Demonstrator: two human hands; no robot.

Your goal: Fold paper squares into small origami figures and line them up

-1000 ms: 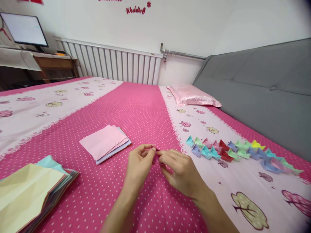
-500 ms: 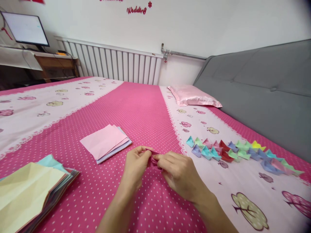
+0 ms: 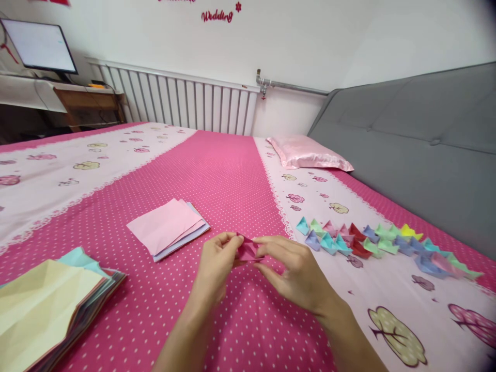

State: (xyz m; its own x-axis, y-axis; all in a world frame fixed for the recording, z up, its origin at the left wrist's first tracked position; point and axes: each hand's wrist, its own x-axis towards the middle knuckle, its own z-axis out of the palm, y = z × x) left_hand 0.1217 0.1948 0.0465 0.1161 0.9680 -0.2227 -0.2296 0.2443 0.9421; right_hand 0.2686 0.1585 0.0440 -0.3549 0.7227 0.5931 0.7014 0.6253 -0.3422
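Left hand's (image 3: 217, 264) grip closed, thumb and fingers pinching folded magenta paper (image 3: 246, 251). Right hand's (image 3: 296, 274) grip looser, thumb and fingers parted, fingertips at paper's right end; cannot tell whether pinched. Paper held between hands, above bed (image 3: 228, 181). Pink-topped paper stack (image 3: 166, 225) beyond left hand; yellow-topped stack (image 3: 46, 305) farther left. Paper boats (image 3: 328, 244) in rows, right of right hand. Nothing blocking hands. Both forearms reach forward, wrists angled inward.
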